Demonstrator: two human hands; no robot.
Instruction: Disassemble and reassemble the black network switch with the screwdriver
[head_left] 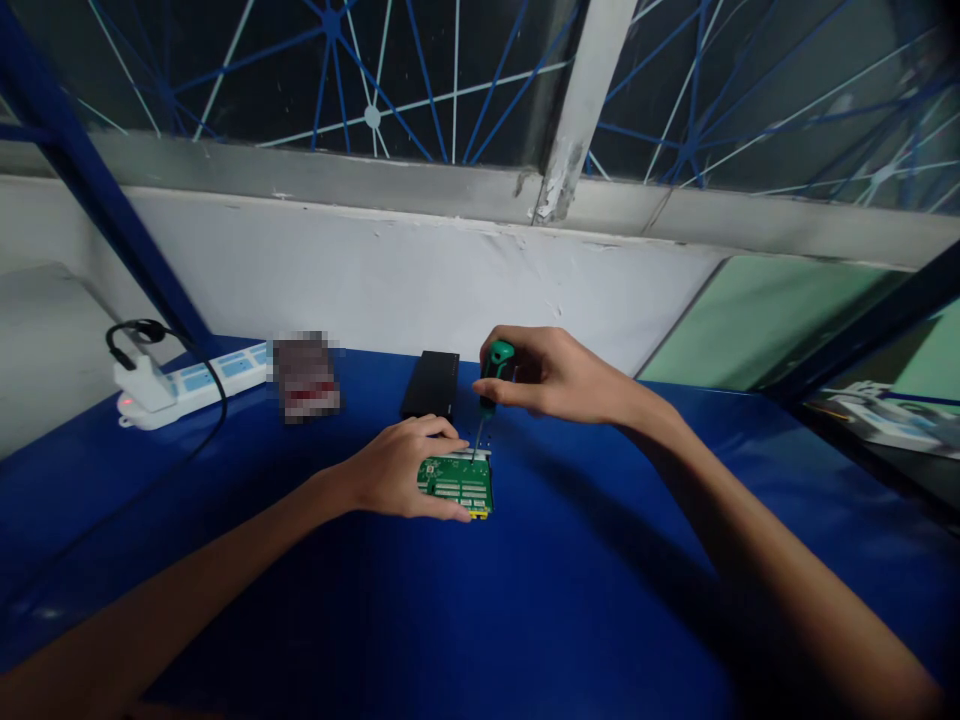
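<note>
A green circuit board [457, 470] with rows of pale components and a yellow part at its near edge lies on the blue table. My left hand [409, 468] grips it from the left, thumb along the near edge and fingers over the far edge. Above it, my right hand [544, 375] holds a screwdriver [497, 362] with a green and black handle, tilted slightly. Its thin shaft runs down to the board's far right part, where the tip meets it. Several tiny dark bits, perhaps screws, lie just beyond the board's far right corner.
Behind the board lies a flat black case [431, 383]. A white power strip [195, 383] with a plugged-in black cable [223, 400] sits at the back left, beside a blurred-out dark packet [306, 375]. The blue table [480, 620] meets a white wall; blue frame posts stand at both sides.
</note>
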